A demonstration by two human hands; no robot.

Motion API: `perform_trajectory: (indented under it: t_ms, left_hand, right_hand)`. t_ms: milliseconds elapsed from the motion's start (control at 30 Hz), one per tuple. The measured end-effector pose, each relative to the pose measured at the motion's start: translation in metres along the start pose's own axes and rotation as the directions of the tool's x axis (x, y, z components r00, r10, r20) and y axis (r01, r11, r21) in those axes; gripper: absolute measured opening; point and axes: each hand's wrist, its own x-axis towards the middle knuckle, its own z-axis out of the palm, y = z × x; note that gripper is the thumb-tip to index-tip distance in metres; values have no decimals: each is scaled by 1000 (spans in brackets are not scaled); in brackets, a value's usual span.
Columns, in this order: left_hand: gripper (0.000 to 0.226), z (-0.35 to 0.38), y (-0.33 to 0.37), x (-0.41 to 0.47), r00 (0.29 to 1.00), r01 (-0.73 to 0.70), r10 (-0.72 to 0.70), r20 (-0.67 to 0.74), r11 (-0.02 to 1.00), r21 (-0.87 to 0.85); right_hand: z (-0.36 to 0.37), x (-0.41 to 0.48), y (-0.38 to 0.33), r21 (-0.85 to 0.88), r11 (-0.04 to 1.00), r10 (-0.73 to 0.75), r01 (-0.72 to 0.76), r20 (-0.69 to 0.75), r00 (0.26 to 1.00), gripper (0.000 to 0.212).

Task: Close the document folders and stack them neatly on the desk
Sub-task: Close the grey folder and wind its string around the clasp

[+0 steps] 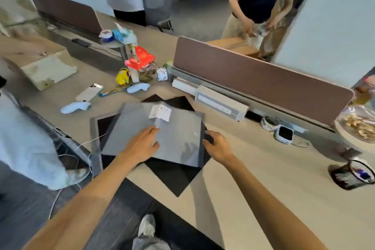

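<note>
– On the grey folder, which hand is that?
– That is the left hand, lying flat with its fingers straight, the fingertips near the raised spine.
– And the right hand?
– It is at the right edge of the same grey folder, with its fingers bent over the edge. I cannot tell whether it actually has hold of it.
– How does the folder lie?
– It is spread open, outside up, with the spine humped along the middle and a white label at the far end of the spine.
– What is under it?
– Black folders lie askew beneath it, with corners sticking out near and far. A second grey folder shows at the left, with a dark inside. The whole heap sits near the front edge of the desk.
– Anything beyond?
– To the left lie a phone and two pale blue controllers. A white power strip lies behind, along the foot of a brown partition.
</note>
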Motion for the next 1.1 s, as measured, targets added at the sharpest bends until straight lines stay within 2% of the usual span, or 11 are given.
perform_trajectory:
  t_ms: [133, 267, 400, 533, 633, 667, 767, 867, 933, 1000, 1100]
  left_hand:
    - [49, 11, -30, -2, 996, 44, -45, 75, 999, 15]
    - [53, 19, -62, 15, 988, 45, -44, 146, 999, 0]
    - [54, 27, -82, 40, 973, -52, 47, 226, 999, 13]
    - [87, 35, -98, 70, 934, -122, 90, 347, 990, 72]
    - [101, 41, -107, 86, 884, -220, 151, 443, 970, 108]
    - [101, 42, -108, 90, 869, -242, 170, 464, 965, 100]
    - [83, 46, -110, 102, 879, -243, 202, 433, 969, 41]
    - [59, 46, -113, 113, 930, -185, 203, 305, 979, -87]
    - [49, 43, -116, 120, 953, -157, 195, 230, 972, -175]
    - [46, 39, -120, 126, 968, -122, 163, 193, 970, -211]
    - [42, 32, -123, 133, 978, -101, 140, 152, 965, -243]
  right_hand:
    - [42, 13, 15, -38, 978, 211, -207, 166, 963, 48]
    - [71, 29, 9, -65, 941, 338, -332, 198, 920, 48]
    - [96, 53, 18, -21, 872, 486, -489, 156, 860, 54]
    - [119, 73, 39, 182, 753, 633, -633, 63, 772, 65]
    - [123, 78, 28, 293, 693, 694, -659, -25, 719, 71]
    - [121, 78, 24, 327, 680, 709, -656, -62, 703, 69]
    - [113, 77, 17, 433, 650, 731, -625, -134, 669, 38]
    - [100, 72, 4, 495, 643, 664, -584, 18, 747, 32]
    - [92, 68, 0, 529, 670, 566, -520, 90, 820, 19]
    - [81, 65, -2, 564, 696, 490, -445, 79, 868, 19]
    - [69, 63, -5, 662, 669, 442, -338, 11, 897, 26]
